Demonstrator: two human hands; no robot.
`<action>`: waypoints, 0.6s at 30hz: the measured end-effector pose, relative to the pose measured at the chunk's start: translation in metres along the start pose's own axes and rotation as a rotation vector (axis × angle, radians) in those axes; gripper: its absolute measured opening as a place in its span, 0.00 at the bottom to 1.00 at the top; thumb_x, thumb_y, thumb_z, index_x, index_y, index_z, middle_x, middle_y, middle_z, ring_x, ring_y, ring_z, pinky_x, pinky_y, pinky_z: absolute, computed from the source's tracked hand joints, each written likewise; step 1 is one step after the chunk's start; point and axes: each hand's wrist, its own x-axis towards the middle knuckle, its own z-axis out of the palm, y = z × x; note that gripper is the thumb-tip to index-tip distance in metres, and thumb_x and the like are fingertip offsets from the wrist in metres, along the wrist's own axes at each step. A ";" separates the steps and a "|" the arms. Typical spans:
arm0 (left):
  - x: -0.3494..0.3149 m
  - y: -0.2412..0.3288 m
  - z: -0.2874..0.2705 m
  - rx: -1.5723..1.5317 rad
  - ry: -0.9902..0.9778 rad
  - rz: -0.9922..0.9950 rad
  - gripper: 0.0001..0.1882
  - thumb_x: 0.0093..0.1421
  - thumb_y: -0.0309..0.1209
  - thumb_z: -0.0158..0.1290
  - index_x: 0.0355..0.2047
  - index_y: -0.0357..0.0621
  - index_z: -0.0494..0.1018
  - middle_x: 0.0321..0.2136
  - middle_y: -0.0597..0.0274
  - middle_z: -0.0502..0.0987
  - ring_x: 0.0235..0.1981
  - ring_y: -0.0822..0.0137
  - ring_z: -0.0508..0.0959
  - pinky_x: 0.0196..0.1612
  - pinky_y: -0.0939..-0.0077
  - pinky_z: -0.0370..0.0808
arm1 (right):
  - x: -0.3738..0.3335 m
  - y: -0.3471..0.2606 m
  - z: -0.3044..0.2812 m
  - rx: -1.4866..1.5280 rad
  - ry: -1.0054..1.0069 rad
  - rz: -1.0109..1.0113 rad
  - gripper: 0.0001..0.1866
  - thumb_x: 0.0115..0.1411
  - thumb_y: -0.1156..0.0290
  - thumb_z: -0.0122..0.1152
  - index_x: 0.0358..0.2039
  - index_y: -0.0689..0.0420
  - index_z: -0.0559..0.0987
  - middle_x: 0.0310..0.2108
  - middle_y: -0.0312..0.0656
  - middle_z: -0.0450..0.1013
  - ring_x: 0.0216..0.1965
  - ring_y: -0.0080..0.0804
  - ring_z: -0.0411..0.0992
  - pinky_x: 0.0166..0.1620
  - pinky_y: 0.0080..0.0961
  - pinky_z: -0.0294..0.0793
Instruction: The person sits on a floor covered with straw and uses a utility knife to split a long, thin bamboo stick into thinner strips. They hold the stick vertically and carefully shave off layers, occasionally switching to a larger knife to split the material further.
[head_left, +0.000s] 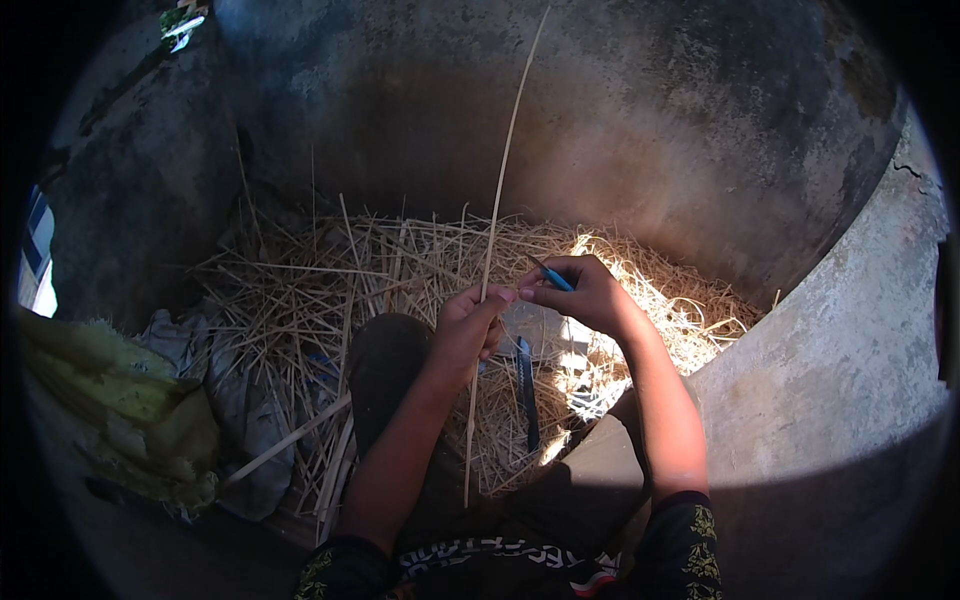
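Observation:
My left hand point(468, 325) is closed around a long, thin, pale strip point(507, 150) that looks like split bamboo or cane. The strip stands nearly upright, rising past the wall's top and running down to my lap. Close beside it, my right hand point(590, 295) is closed on a small blue-handled tool point(556, 279) whose thin dark tip points up and left. What kind of tool it is cannot be made out. Both hands' fingertips nearly meet at the strip. Between my legs lies a long dark blade-like tool point(526, 390), partly over shavings.
Loose straw-like strips and shavings point(290, 285) cover the floor ahead, sunlit on the right. A curved concrete wall point(640, 130) encloses the space, with a sloping concrete side point(830, 360) at right. Yellow-green cloth point(120, 400) hangs at left. My knee point(385, 350) is bent beneath the left arm.

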 end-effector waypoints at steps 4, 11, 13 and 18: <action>-0.002 0.002 0.001 -0.006 0.006 0.006 0.07 0.65 0.35 0.54 0.37 0.45 0.73 0.14 0.80 0.55 0.11 0.84 0.53 0.14 0.84 0.50 | 0.000 0.004 0.001 -0.012 0.030 -0.051 0.11 0.59 0.66 0.68 0.38 0.60 0.84 0.29 0.33 0.78 0.31 0.17 0.71 0.37 0.20 0.72; -0.004 0.006 0.002 0.013 0.018 -0.011 0.07 0.65 0.35 0.55 0.34 0.46 0.73 0.14 0.81 0.55 0.11 0.84 0.53 0.14 0.83 0.50 | -0.002 0.000 0.001 0.047 0.049 0.048 0.13 0.57 0.61 0.69 0.36 0.58 0.84 0.23 0.31 0.74 0.25 0.15 0.68 0.29 0.17 0.66; -0.005 0.008 0.000 0.000 0.026 -0.020 0.07 0.65 0.35 0.55 0.34 0.46 0.72 0.14 0.80 0.55 0.11 0.84 0.53 0.15 0.83 0.51 | -0.004 -0.010 -0.001 0.075 0.040 0.169 0.14 0.57 0.59 0.70 0.35 0.57 0.83 0.20 0.29 0.70 0.21 0.14 0.64 0.25 0.16 0.61; -0.004 0.006 -0.003 -0.001 0.036 -0.021 0.07 0.65 0.35 0.54 0.34 0.46 0.72 0.14 0.80 0.55 0.11 0.84 0.53 0.15 0.84 0.51 | -0.005 -0.007 -0.001 0.100 0.049 0.200 0.15 0.57 0.57 0.69 0.34 0.57 0.83 0.17 0.26 0.66 0.18 0.13 0.60 0.22 0.16 0.55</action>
